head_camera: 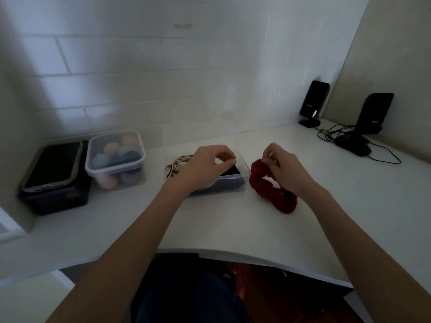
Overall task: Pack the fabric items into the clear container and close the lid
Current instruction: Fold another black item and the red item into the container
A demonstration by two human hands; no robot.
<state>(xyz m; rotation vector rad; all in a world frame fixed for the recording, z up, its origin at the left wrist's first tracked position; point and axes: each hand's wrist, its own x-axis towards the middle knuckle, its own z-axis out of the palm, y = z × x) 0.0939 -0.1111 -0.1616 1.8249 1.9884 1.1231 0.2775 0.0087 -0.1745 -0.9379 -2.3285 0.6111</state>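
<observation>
A clear container sits mid-counter, holding a black fabric piece and a blue one. A white, dark-striped fabric item lies at its left end. My left hand hovers over the container, fingertips pinched together at the black fabric; whether they grip it is hidden. My right hand pinches the top of a red scrunchie lying on the counter just right of the container. The lid cannot be made out.
At back left a closed clear tub of coloured balls stands beside a dark box with a phone on top. Two black speakers with cables occupy the back right corner. The counter's curved front edge is near me.
</observation>
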